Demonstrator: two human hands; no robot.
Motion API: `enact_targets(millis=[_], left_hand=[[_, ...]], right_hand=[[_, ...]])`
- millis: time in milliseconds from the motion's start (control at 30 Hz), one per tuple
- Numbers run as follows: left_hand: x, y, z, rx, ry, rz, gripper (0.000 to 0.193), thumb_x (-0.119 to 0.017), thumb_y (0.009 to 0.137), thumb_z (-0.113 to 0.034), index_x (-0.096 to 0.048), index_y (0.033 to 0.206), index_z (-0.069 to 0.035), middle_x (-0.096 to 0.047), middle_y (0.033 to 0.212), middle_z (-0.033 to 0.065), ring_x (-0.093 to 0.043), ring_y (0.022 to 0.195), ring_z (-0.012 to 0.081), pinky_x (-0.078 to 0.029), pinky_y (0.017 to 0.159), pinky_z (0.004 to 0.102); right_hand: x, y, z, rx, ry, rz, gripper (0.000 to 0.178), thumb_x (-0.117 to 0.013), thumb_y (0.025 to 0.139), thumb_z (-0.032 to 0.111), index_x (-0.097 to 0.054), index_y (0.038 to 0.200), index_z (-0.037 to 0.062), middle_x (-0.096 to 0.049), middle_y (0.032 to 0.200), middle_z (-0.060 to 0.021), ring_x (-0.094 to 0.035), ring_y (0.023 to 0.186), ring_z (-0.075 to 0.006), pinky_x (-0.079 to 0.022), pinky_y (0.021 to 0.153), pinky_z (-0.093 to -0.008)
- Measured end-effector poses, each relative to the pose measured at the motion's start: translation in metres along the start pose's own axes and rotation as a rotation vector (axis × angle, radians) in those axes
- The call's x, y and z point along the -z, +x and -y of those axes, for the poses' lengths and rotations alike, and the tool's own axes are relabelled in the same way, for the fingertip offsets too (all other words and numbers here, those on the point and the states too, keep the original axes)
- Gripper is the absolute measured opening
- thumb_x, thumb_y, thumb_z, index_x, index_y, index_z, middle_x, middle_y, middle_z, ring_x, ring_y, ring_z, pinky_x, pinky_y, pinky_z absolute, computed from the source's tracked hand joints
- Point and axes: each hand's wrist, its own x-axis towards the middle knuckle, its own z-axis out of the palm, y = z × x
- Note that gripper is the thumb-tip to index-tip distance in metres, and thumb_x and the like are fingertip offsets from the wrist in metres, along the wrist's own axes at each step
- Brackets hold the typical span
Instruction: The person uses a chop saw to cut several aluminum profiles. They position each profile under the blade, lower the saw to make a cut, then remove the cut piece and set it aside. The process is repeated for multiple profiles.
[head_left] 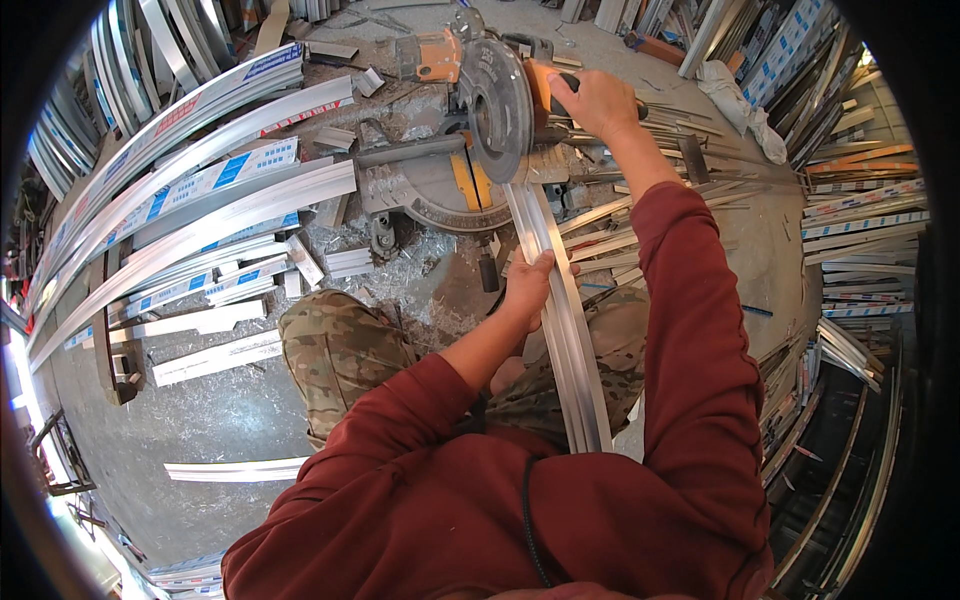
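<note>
A miter saw (pixel 497 112) with an orange and black body stands on the floor in front of me, its blade guard raised above the round base. My right hand (pixel 605 104) is wrapped around the saw's black and orange handle. A long silver aluminium profile (pixel 565 335) runs from under the blade back toward my torso, between my knees. Around its side, partway along, my left hand (pixel 527 288) is closed, thumb on top. The far end of the profile is hidden behind the blade guard.
Long aluminium profiles (pixel 225 205) with blue and white film lie at the left, their ends close to the saw. Metal shavings and offcuts (pixel 348 262) litter the floor. More strips (pixel 865 225) are stacked at the right, and a white sack (pixel 735 100) lies at the far right.
</note>
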Motion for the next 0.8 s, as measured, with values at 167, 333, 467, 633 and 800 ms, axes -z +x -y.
enact_targets(millis=[167, 333, 467, 633, 800], left_hand=[[-0.0009, 0.0008, 0.0024, -0.038, -0.009, -0.011, 0.029, -0.043, 0.101, -0.014, -0.034, 0.128, -0.007, -0.059, 0.107, 0.0172, -0.067, 0.089, 0.0288, -0.061, 0.066, 0.0447], [-0.0013, 0.0002, 0.0003, -0.014, -0.008, -0.01, 0.029, -0.043, 0.102, -0.014, -0.034, 0.128, -0.007, -0.057, 0.11, 0.0158, -0.067, 0.093, 0.0281, -0.061, 0.067, 0.0444], [-0.0008, 0.0014, 0.0012, -0.022, -0.015, -0.001, 0.029, -0.043, 0.102, -0.014, -0.034, 0.128, -0.008, -0.057, 0.109, 0.0155, -0.067, 0.093, 0.0278, -0.061, 0.067, 0.0442], [0.0, 0.0015, 0.0011, -0.019, -0.001, -0.005, 0.028, -0.043, 0.102, -0.014, -0.035, 0.128, -0.008, -0.058, 0.109, 0.0156, -0.067, 0.093, 0.0277, -0.061, 0.067, 0.044], [0.0015, 0.002, 0.0015, -0.017, -0.004, 0.004, 0.028, -0.043, 0.102, -0.015, -0.034, 0.128, -0.008, -0.058, 0.109, 0.0158, -0.067, 0.093, 0.0276, -0.061, 0.067, 0.044]], right_hand=[[0.0004, -0.001, 0.0003, -0.002, 0.008, 0.002, 0.062, -0.045, 0.089, 0.06, -0.073, 0.082, 0.0049, -0.068, 0.076, -0.0218, -0.067, 0.077, -0.0398, -0.051, 0.072, -0.0488], [-0.0009, -0.0027, -0.0005, 0.002, 0.013, -0.003, 0.061, -0.045, 0.089, 0.059, -0.073, 0.083, 0.0046, -0.068, 0.077, -0.0215, -0.067, 0.077, -0.0397, -0.051, 0.072, -0.0487], [-0.0012, -0.0046, -0.0002, 0.005, 0.027, -0.007, 0.059, -0.046, 0.089, 0.058, -0.073, 0.084, 0.005, -0.068, 0.077, -0.0209, -0.066, 0.076, -0.0395, -0.051, 0.072, -0.0484], [-0.0019, -0.0062, 0.0012, -0.002, 0.024, -0.008, 0.058, -0.047, 0.089, 0.057, -0.074, 0.086, 0.0063, -0.068, 0.078, -0.0202, -0.066, 0.076, -0.0392, -0.051, 0.072, -0.0481], [-0.0045, -0.0059, -0.0003, -0.001, 0.028, -0.013, 0.057, -0.047, 0.089, 0.057, -0.074, 0.087, 0.0072, -0.069, 0.078, -0.0198, -0.066, 0.077, -0.039, -0.051, 0.072, -0.0481]])
